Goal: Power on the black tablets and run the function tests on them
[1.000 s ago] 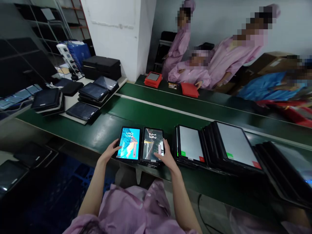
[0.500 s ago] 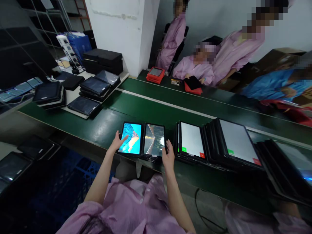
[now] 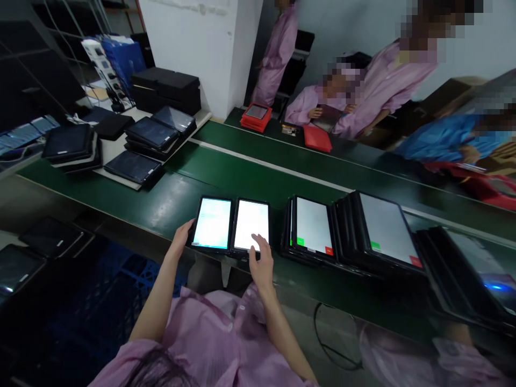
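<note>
Two tablets lie side by side on the green bench, both with bright, mostly white screens. Beside the outer edge of the left tablet is my left hand, its fingers stretched along the tablet's side and its thumb off the screen. My right hand reaches over the lower part of the right tablet. Its fingers are spread, with fingertips at the white screen; whether they touch the glass is hard to tell. Neither hand has lifted anything.
Right of my hands stand a tablet stack and a taller one, each showing green and red squares. Dark tablets pile up at the left. Across the green bench, a seated co-worker holds a dark tablet near red sleeves.
Both screens went from colourful pictures to white. My right hand moved left from the right tablet's edge onto its screen; my left thumb came off the left screen. Across the bench, a dark tablet was raised.
</note>
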Motion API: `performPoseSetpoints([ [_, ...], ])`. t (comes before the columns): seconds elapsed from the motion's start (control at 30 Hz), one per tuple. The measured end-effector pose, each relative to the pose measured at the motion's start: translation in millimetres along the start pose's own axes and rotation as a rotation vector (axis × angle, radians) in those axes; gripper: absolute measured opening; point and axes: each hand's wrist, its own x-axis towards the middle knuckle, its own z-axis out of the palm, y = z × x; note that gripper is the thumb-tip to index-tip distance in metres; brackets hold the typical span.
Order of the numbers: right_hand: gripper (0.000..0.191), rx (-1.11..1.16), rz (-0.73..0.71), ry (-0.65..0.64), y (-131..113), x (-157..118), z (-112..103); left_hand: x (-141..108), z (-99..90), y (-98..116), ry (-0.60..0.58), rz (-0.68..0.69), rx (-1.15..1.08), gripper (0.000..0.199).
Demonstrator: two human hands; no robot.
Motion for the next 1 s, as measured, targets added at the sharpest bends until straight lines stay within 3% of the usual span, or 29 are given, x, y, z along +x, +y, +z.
performPoseSetpoints([
  [0.13,0.037,0.027,-0.094,-0.052,-12,-3,2,-4,2.4,1,0.056,0.013,0.048,0.055],
  [0.23,0.036,0.024,-0.163,-0.060,-11,-4,-8,-12,-1.6,0,0.041,0.043,0.062,0.066],
  [0.43,0.035,-0.022,-0.196,-0.079,11,-14,-38,-36,-23.9,-2,-0.271,0.166,0.362,0.113],
  [0.53,0.035,-0.049,-0.197,-0.143,22,-15,-40,-42,-27.0,0,-0.297,0.180,0.476,0.124],
  [0.67,0.035,-0.068,-0.180,-0.197,30,-9,-29,-39,-18.7,0,-0.214,0.159,0.505,0.119],
  [1.0,0.034,-0.109,-0.212,-0.101,32,0,-9,-38,6.2,9,-0.011,0.103,0.500,0.078],
])
